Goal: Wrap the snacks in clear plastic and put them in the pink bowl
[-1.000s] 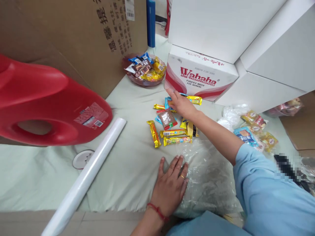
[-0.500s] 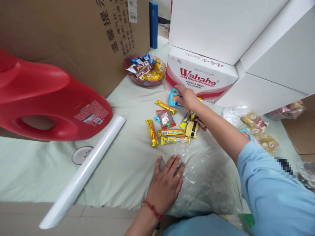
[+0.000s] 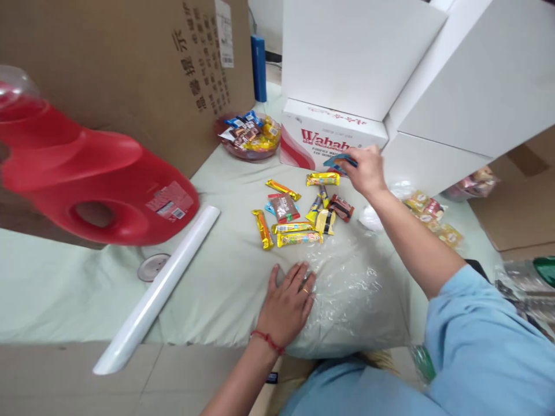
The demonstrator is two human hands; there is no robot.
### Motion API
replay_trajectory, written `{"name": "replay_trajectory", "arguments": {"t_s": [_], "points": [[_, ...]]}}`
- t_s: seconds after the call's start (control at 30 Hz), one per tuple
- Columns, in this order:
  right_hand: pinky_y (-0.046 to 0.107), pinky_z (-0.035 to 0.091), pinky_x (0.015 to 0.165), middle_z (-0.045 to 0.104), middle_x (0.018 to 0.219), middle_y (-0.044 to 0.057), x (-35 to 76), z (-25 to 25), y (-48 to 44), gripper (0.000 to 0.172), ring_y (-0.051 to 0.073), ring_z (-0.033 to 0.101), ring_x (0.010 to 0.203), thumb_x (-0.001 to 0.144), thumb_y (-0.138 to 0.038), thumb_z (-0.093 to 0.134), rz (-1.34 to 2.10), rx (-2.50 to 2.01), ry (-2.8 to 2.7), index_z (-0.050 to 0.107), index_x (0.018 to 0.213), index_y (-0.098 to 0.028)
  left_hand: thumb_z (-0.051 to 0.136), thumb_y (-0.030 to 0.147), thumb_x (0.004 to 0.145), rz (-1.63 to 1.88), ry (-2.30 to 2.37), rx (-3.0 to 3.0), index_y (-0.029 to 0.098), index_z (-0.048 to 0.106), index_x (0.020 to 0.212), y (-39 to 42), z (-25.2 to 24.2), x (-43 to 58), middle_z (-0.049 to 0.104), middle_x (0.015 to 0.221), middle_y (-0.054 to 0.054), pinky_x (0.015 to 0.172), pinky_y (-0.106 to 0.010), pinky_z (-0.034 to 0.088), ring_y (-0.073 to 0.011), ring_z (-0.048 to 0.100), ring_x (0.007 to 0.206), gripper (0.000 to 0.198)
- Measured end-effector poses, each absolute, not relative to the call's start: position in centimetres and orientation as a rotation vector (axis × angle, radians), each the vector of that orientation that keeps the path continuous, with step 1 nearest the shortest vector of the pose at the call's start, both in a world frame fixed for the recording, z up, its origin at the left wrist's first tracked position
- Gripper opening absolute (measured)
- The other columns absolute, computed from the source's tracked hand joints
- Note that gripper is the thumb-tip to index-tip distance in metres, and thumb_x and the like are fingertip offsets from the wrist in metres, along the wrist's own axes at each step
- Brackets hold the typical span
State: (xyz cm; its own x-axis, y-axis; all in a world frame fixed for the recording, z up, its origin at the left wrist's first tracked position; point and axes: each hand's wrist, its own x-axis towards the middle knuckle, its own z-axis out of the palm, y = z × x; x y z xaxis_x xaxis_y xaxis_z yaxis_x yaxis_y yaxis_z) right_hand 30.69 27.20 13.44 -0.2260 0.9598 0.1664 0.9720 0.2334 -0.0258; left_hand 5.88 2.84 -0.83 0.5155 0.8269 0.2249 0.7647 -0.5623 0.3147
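Observation:
My right hand [image 3: 367, 169] is closed on a blue snack packet [image 3: 338, 163], raised in front of the white water carton [image 3: 310, 138]. Below it a yellow-wrapped bar [image 3: 323, 179] lies on the pale green cloth. My left hand [image 3: 287, 300] rests flat on the cloth with its fingers spread, beside a clear plastic bag [image 3: 351, 289]. Between the hands lie several snacks: a brown packet [image 3: 284, 207] on top of a blue one, yellow bars [image 3: 299, 238], a yellow-and-black packet [image 3: 325, 222] and a dark red packet [image 3: 341, 208].
At the left are a red jug [image 3: 130, 173], a white tube [image 3: 160, 289] and a round disc [image 3: 151, 267] partly under it. A bowl [image 3: 249, 155] of snacks stands by the cardboard box [image 3: 130, 69]. More yellow packets [image 3: 448, 234] lie at the right.
My right hand has lifted the blue packet and moved it to the right, uncovering a yellow bar and the dark red packet. My left hand stays flat on the cloth. The view has shifted.

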Motion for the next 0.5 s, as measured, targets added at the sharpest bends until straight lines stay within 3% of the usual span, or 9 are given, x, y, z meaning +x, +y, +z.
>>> {"name": "replay_trajectory", "arguments": {"t_s": [0.1,0.17,0.33,0.5], "points": [[0.051,0.043,0.098,0.070,0.099,0.014,37.7,14.5,19.6,0.042,0.040,0.051,0.119,0.098,-0.049,0.049,-0.271,-1.997,-1.972,0.071,0.121,-0.022,0.049,0.033,0.100,0.511,1.340,2.582,0.029,0.062,0.138,3.0,-0.7,5.9,0.055,0.152,-0.010,0.124,-0.062,0.017,-0.0272,0.051,0.140,0.041],[0.045,0.047,0.094,0.071,0.099,0.012,42.0,14.3,13.9,0.042,0.035,0.057,0.112,0.096,-0.053,0.050,-0.144,-2.071,-1.866,0.072,0.113,-0.022,0.046,0.030,0.101,0.489,1.317,2.592,0.028,0.061,0.139,3.2,-0.8,5.9,0.053,0.154,-0.011,0.124,-0.065,0.014,-0.0291,0.051,0.141,0.041],[0.038,0.054,0.083,0.074,0.104,0.008,48.9,11.6,2.0,0.041,0.028,0.067,0.094,0.098,-0.053,0.044,0.403,-2.179,-1.645,0.064,0.115,-0.022,0.041,0.032,0.101,0.473,1.288,2.638,0.023,0.059,0.141,3.5,-1.5,5.9,0.050,0.156,-0.014,0.122,-0.068,0.013,-0.0318,0.049,0.141,0.044],[0.039,0.052,0.082,0.072,0.104,0.013,48.7,7.7,-2.4,0.036,0.030,0.068,0.096,0.102,-0.044,0.038,0.206,-2.466,-1.640,0.064,0.111,-0.021,0.035,0.034,0.103,0.437,1.313,2.698,0.018,0.059,0.140,3.2,-1.4,6.4,0.051,0.154,-0.017,0.122,-0.066,0.016,-0.0325,0.051,0.140,0.046]]}}
